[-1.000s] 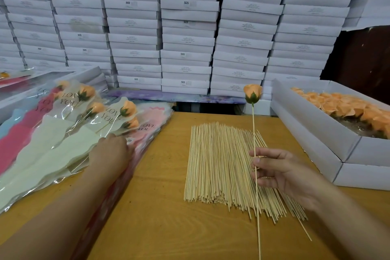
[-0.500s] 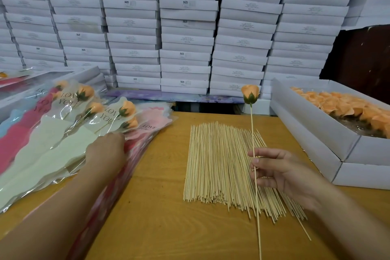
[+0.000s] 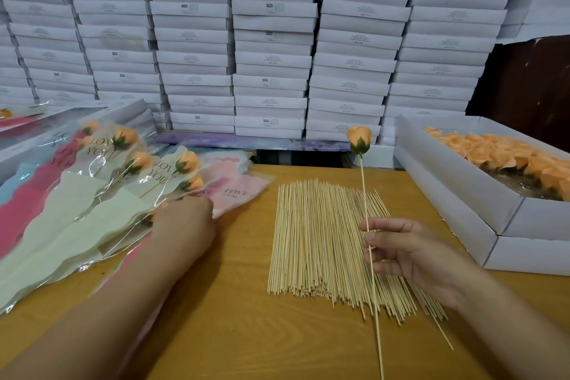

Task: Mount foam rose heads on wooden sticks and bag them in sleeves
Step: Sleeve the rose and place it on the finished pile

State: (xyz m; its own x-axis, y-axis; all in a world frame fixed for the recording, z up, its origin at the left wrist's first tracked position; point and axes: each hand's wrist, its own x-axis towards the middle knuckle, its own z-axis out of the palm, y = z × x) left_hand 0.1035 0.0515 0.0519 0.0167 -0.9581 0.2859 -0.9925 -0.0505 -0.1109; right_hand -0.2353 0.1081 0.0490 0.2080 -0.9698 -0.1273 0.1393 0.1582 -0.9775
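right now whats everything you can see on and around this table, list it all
stacked boxes: many, white, along the back wall
sleeved roses: about five showing, orange heads in clear printed sleeves, far left
empty sleeves: a pile, pink on top, under the sleeved roses
wooden sticks: a large bundle, pale, table centre
mounted rose: one, orange on a stick, held upright
open box: one, white, right, full of orange rose heads
table: one, wood
left hand: on the sleeves
right hand: pinching the rose's stick
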